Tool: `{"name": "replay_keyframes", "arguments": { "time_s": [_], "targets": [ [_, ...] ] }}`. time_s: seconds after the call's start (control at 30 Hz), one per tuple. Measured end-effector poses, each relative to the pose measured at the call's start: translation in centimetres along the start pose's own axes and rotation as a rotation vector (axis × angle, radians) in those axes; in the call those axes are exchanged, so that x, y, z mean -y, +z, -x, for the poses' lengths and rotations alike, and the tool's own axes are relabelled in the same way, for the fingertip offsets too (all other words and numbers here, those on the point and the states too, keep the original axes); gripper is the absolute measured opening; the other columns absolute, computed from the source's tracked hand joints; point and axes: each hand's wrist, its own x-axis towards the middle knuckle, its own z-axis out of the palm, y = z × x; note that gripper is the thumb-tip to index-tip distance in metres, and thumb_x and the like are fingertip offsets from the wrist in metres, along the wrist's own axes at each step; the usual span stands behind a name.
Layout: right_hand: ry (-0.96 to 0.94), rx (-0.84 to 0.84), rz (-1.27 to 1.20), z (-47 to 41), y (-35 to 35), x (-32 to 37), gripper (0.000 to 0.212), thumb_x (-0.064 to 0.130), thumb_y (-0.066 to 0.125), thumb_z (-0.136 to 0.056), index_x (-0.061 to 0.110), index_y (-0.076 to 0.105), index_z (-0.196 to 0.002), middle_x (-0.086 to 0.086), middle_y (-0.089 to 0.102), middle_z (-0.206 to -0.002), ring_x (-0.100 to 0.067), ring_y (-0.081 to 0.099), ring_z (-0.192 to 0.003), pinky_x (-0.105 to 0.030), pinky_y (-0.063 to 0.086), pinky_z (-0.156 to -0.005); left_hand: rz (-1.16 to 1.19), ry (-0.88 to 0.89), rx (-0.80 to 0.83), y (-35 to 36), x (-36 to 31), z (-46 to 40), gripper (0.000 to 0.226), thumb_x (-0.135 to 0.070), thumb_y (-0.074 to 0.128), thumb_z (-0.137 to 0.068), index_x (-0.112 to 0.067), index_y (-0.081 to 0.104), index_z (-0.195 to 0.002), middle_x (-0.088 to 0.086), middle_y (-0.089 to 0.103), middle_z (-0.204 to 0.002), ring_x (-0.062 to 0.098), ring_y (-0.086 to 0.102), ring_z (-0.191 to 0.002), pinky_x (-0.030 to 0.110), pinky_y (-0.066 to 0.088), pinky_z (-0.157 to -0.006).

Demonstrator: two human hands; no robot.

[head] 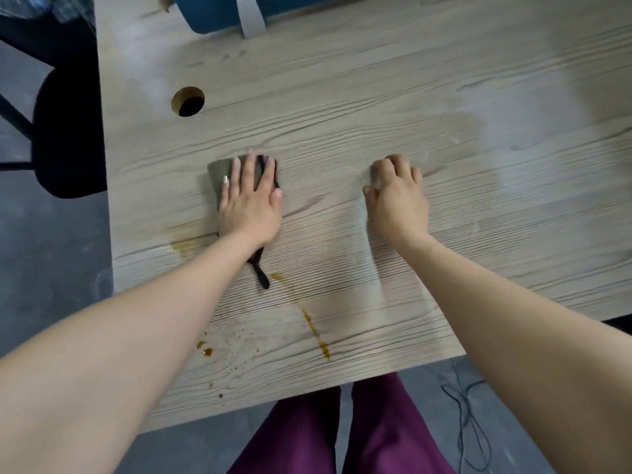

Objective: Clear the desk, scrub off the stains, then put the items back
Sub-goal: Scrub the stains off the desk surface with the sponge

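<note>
On the pale wood-grain table [393, 97] we see two bare arms reaching out from the near side. Our left hand [249, 196] lies flat with straight fingers on a grey-brown cleaning cloth [217, 172], pressing it down on the table. That cloth sits left of the middle, and a dark strip [260, 273] of it pokes out from under the wrist on the near side. Our right hand [398, 193] is to the right of the cloth, well apart from it. Its fingers are curled with the tips on the wood. That hand is blurry, and something pale shows by its fingers, so we cannot tell if the grip holds anything.

Brown sticky stains are on the near part of the table. One smear [186, 244] is just left of the left wrist. A long brown drip line [316, 333] runs toward the near edge, and small brown spots [205, 350] sit beside the left arm. A wet, darker patch [461, 145] shows on the wood to the far right of the hands.

A round cable hole [188, 101] is in the table on the far left. A blue thing with a grey strap [222, 12] rests at the far edge. A black chair [65, 131] stands on the grey floor to the left. Purple trousers [383, 429] show below the near edge, and a thin dark wire [468, 429] lies on the floor to the right.
</note>
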Motion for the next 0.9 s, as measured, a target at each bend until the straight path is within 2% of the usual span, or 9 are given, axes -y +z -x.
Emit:
{"name": "replay_keyframes", "arguments": {
  "time_s": [0.07, 0.23, 0.33, 0.37, 0.47, 0.57, 0.67, 0.77, 0.9],
  "targets": [
    [-0.006, 0.001, -0.011, -0.1, -0.1, -0.1, 0.031, 0.023, 0.055, -0.091, 0.010, 0.052, -0.118, -0.005, 0.043, -0.132, -0.030, 0.037, -0.117, -0.039, 0.040, -0.082, 0.011, -0.034, -0.050, 0.9, -2.6, 1.3, 0.055, -0.037, 0.021, -0.101, -0.026, 0.001, -0.151, 0.000, -0.015, -0.158, 0.022, -0.014, -0.145, 0.039, -0.007, -0.117],
    [-0.009, -0.009, -0.025, -0.3, -0.5, -0.4, 0.029, 0.024, 0.054, -0.091, 0.009, 0.054, -0.115, -0.008, 0.046, -0.128, -0.031, 0.040, -0.115, -0.039, 0.036, -0.086, 0.051, 0.209, -0.030, 2.6, -10.9, 5.4, 0.056, -0.037, 0.022, -0.101, -0.028, 0.000, -0.151, -0.005, -0.016, -0.157, 0.016, -0.017, -0.144, 0.034, -0.010, -0.115],
    [-0.032, 0.021, -0.039, -0.4, -0.9, -0.6, 0.031, 0.022, 0.055, -0.091, 0.008, 0.054, -0.118, -0.008, 0.046, -0.130, -0.032, 0.039, -0.116, -0.039, 0.036, -0.088, 0.011, 0.285, -0.012, 2.1, -9.2, 4.6, 0.056, -0.038, 0.023, -0.101, -0.030, -0.001, -0.151, -0.007, -0.015, -0.157, 0.013, -0.015, -0.144, 0.031, -0.010, -0.114],
    [-0.041, 0.035, -0.033, -0.4, -0.9, -0.7, 0.032, 0.021, 0.055, -0.091, 0.008, 0.053, -0.120, -0.008, 0.045, -0.131, -0.032, 0.039, -0.116, -0.039, 0.036, -0.089, 0.011, 0.249, -0.024, 2.0, -7.7, 4.1, 0.055, -0.039, 0.024, -0.101, -0.031, 0.000, -0.151, -0.007, -0.014, -0.158, 0.014, -0.013, -0.145, 0.032, -0.009, -0.115],
    [-0.043, 0.052, -0.026, -0.3, -1.0, -0.8, 0.033, 0.021, 0.055, -0.092, 0.010, 0.052, -0.122, -0.005, 0.043, -0.134, -0.030, 0.037, -0.118, -0.038, 0.039, -0.085, 0.068, -0.022, -0.048, 1.5, -3.3, 2.7, 0.055, -0.037, 0.025, -0.101, -0.027, 0.004, -0.151, -0.003, -0.010, -0.159, 0.019, -0.011, -0.145, 0.036, -0.007, -0.116],
    [-0.054, 0.050, -0.024, -0.2, -0.9, -0.7, 0.032, 0.020, 0.054, -0.092, 0.009, 0.052, -0.122, -0.005, 0.042, -0.134, -0.031, 0.038, -0.117, -0.038, 0.039, -0.084, 0.068, -0.147, -0.085, 2.0, -4.4, 3.5, 0.056, -0.036, 0.024, -0.101, -0.025, 0.004, -0.152, 0.001, -0.011, -0.159, 0.023, -0.011, -0.145, 0.038, -0.006, -0.117],
    [-0.055, 0.052, -0.014, -0.3, -0.9, -0.6, 0.033, 0.019, 0.055, -0.091, 0.008, 0.052, -0.121, -0.008, 0.043, -0.134, -0.033, 0.039, -0.116, -0.038, 0.038, -0.089, 0.077, 0.022, -0.087, 3.0, -8.5, 5.6, 0.056, -0.037, 0.022, -0.101, -0.026, 0.001, -0.151, -0.001, -0.013, -0.158, 0.021, -0.014, -0.145, 0.036, -0.007, -0.116],
    [-0.060, 0.061, -0.014, -0.5, -0.8, -0.6, 0.033, 0.019, 0.056, -0.090, 0.008, 0.052, -0.121, -0.009, 0.043, -0.133, -0.034, 0.039, -0.116, -0.038, 0.037, -0.092, 0.075, 0.184, -0.053, 3.3, -8.3, 6.1, 0.055, -0.038, 0.023, -0.101, -0.031, 0.000, -0.151, -0.006, -0.013, -0.158, 0.016, -0.015, -0.144, 0.033, -0.008, -0.115],
    [0.014, 0.053, -0.022, -0.3, -0.6, 0.1, 0.031, 0.016, 0.053, -0.092, 0.009, 0.053, -0.122, -0.007, 0.041, -0.135, -0.032, 0.037, -0.118, -0.037, 0.038, -0.088, 0.066, 0.134, -0.068, 2.6, -3.8, 4.2, 0.055, -0.039, 0.025, -0.101, -0.032, 0.002, -0.151, -0.007, -0.010, -0.158, 0.015, -0.011, -0.145, 0.033, -0.006, -0.116]
  ]
}}
